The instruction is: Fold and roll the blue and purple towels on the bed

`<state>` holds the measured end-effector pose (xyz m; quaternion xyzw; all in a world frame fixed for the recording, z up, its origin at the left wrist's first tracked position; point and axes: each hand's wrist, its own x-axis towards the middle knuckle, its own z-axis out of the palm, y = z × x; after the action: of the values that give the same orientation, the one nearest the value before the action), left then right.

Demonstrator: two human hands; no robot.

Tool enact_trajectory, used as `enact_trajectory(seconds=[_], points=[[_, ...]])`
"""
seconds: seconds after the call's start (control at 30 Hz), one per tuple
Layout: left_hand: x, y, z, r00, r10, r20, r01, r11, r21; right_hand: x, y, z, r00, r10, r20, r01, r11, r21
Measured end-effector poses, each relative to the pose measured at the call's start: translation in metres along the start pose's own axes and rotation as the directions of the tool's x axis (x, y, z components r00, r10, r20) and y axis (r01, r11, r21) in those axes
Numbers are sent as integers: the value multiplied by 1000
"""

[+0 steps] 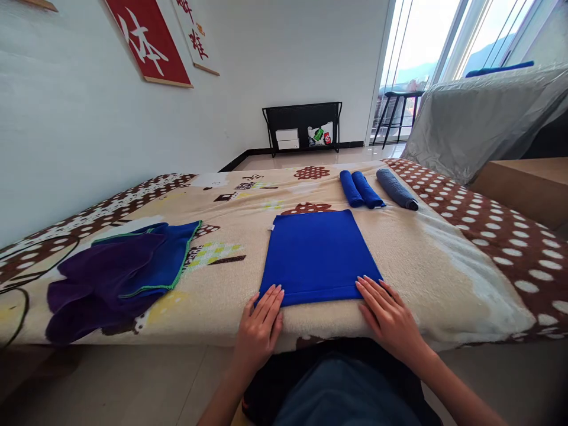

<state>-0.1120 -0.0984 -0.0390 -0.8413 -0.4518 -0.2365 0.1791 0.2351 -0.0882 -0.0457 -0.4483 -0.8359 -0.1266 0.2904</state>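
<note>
A blue towel (317, 254) lies flat on the patterned blanket in front of me, its near edge turned over in a narrow strip. My left hand (261, 325) rests on its near left corner, fingers stretched out and lying flat. On the near right corner lies my right hand (388, 313), its fingers also extended. Both palms are towards the cloth. A small white tag (271, 228) shows at the towel's left edge. Beyond it to the right are two rolled blue towels (357, 189) side by side and a rolled grey-blue towel (396, 188).
Loose purple cloth (102, 272) and a green-edged blue cloth (181, 251) lie heaped at the left of the blanket (231, 278). A cardboard box (523, 183) and plastic-covered furniture (483, 112) stand at the right. A black rack (303, 118) is against the far wall.
</note>
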Motion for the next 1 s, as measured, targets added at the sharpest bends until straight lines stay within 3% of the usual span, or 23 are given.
enact_trajectory(seconds=[0.27,0.43,0.6,0.83,1.0], points=[[-18,-16,-9,992,-116,-53,113,992,-57,-18,35,-8,999,-36,37,36,999,8],[-15,-21,-12,986,-165,-9,163,980,-113,-25,54,-14,999,-18,40,19,1000,-17],[-10,-28,-13,973,-218,-75,211,973,-92,-26,65,-14,1000,30,10,-29,999,-29],[-11,-38,-17,983,-49,-175,44,999,-30,-17,66,-14,998,2,-55,-2,1000,-6],[-13,-41,-21,983,17,-180,-24,999,-36,-20,70,-23,997,-39,-73,40,999,19]])
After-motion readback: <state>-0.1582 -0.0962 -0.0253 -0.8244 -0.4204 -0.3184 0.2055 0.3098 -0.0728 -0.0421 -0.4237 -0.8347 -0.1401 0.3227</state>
